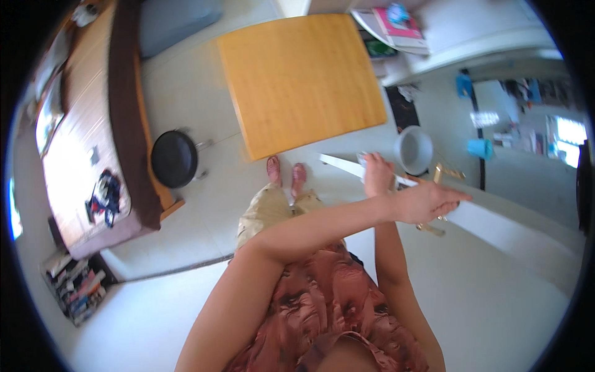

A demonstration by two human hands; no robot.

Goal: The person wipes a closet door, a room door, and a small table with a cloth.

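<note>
A white door (492, 228) stands in front of me on the right, its narrow edge running down towards the floor. Gold lever handles (450, 174) stick out from both faces. My right hand (379, 174) is at the door's edge, below the lock plate, with a crumpled white piece, apparently cloth or tissue, in its fingers. Crossing above it, my left arm reaches right. My left hand (430, 202) is over the door edge by the handles, index finger extended and the other fingers curled; its palm side is hidden.
A wooden table (302, 83) stands beyond my feet. On the left are a round black stool (174, 158) and a bed (88, 139) with clothes (106, 197) on it. A white bucket (413, 149) sits close by the door. Shelves (465, 28) line the upper right.
</note>
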